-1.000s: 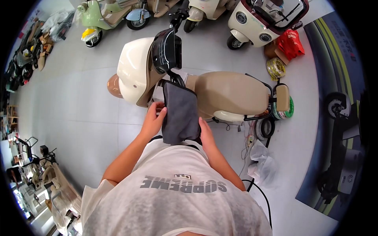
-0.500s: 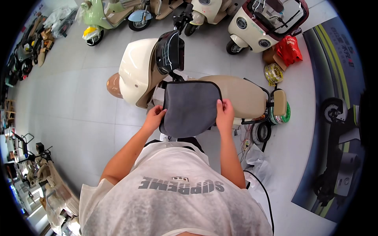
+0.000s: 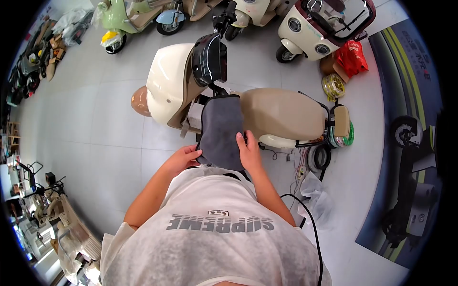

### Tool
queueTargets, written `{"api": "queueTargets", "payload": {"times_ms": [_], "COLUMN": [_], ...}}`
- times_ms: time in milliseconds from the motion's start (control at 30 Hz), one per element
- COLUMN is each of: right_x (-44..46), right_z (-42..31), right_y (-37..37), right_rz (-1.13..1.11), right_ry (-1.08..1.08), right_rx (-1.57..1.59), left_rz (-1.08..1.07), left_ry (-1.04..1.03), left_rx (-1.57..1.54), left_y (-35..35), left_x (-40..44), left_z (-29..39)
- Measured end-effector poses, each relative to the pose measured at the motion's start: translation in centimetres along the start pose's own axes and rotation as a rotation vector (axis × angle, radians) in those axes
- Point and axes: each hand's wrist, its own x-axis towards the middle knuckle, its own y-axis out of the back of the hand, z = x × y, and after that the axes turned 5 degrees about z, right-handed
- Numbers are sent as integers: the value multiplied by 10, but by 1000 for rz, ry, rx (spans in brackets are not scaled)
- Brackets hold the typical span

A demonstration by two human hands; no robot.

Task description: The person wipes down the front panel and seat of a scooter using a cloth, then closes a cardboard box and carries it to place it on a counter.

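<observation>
A dark grey fabric mat with black edging hangs between my two hands in front of my shirt, now narrow, with its right part apparently folded back. My left hand pinches its lower left edge. On the opposite side, my right hand grips the right edge, thumb lying on the grey face and fingers partly hidden behind. Just beyond the mat stands a cream scooter with a tan seat and a black front panel. The mat covers part of the scooter's footwell.
More scooters, among them a green one and a cream one with a maroon frame, line the back. Right of the seat are a yellow tape roll, a red bag, black tyres, loose cables and clear plastic.
The mat, spread wide before, is now narrower, its right side brought inward. My right hand has moved left and toward me; my left hand has lowered slightly.
</observation>
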Motion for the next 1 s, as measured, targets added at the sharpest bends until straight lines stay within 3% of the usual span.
{"api": "queueTargets", "payload": {"times_ms": [67,400,500,533,600,667,800,933,1000], "right_x": [-1,1,-3,-5,-5,-5,-3,4,7], "right_z": [3,5,-2,-6,-12,-15,-23,-15,-9], "right_y": [2,0,-1,-2,-7,-10,-23,-22,-20], "right_rz": [-101,-74,-65,-11,51,70,65,17,5], "right_ry": [-58,23,-29,-18,-3,36,5,33,48], "right_rx": [-28,-77,-114,-88,-56,-22,-79,-205,-212], "left_rz": [58,109,439,443,713,494,330,394,312], "left_ry": [-225,-372,-297,-297,-639,-645,-614,-646,-525], "left_rx": [142,127,549,547,879,678,546,447,40], "left_y": [-3,10,34,28,9,-23,-74,-94,-99], "left_x": [-11,-54,-35,-34,-26,-24,8,44,51], "left_z": [-2,2,-14,-16,-15,2,15,12,11]}}
